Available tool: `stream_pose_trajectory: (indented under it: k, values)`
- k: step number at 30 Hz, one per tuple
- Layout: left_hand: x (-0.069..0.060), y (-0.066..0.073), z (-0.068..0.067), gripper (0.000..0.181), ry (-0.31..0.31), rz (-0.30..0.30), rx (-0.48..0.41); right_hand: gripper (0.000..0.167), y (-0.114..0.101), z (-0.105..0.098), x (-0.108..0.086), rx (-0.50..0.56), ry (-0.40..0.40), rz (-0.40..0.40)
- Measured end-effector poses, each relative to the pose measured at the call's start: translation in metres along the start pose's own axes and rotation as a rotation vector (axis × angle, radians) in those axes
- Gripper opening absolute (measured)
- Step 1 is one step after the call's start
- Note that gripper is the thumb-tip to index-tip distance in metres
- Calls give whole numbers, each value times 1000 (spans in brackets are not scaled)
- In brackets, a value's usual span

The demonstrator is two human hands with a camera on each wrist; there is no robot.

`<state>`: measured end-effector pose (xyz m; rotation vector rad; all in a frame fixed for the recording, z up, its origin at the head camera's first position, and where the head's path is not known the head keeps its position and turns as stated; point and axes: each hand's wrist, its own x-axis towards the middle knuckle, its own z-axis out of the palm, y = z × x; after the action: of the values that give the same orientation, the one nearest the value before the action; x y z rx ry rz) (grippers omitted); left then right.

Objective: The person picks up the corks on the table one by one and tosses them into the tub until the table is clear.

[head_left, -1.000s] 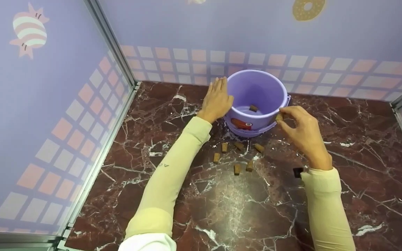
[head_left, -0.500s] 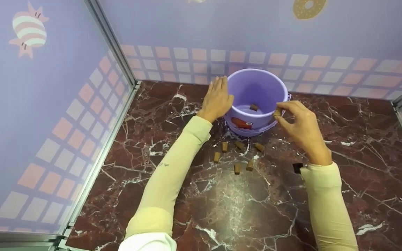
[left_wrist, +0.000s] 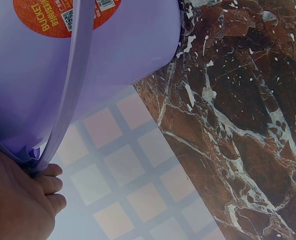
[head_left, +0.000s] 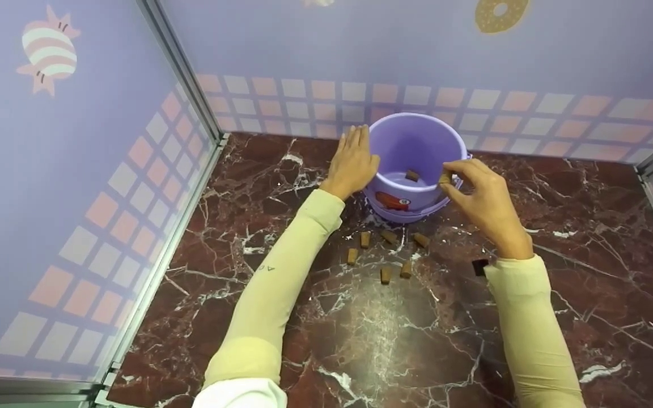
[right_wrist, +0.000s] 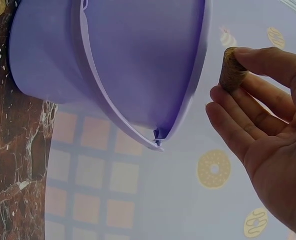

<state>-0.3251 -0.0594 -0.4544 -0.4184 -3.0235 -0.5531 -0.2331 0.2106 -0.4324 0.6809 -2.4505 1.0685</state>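
Six tapered corks [head_left: 385, 276] lie loose on the marbled tabletop [head_left: 445, 351], seemingly still to go. Beyond them the right hand [head_left: 488, 201] pinches a seventh cork [right_wrist: 231, 72] by the purple bucket's [head_left: 417, 198] rim, the left hand [head_left: 351, 164] touching its left side, gripping or not I can't tell. Just one cork [head_left: 411, 175] sits inside: early days, I'd judge.

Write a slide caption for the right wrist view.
Right-hand grip pinching a brown cork beside a purple bucket, with a printed doughnut on the wall behind.
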Motion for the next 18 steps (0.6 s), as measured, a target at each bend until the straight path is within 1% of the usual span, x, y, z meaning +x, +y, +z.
stream_pose_trajectory:
  k: [9, 18]
  values:
    - [1, 1, 0, 71, 0, -4, 20, 39, 2, 5, 6, -4, -21, 15]
    - [1, 1, 1, 71, -6, -9, 5, 39, 4, 11, 13, 16, -43, 15]
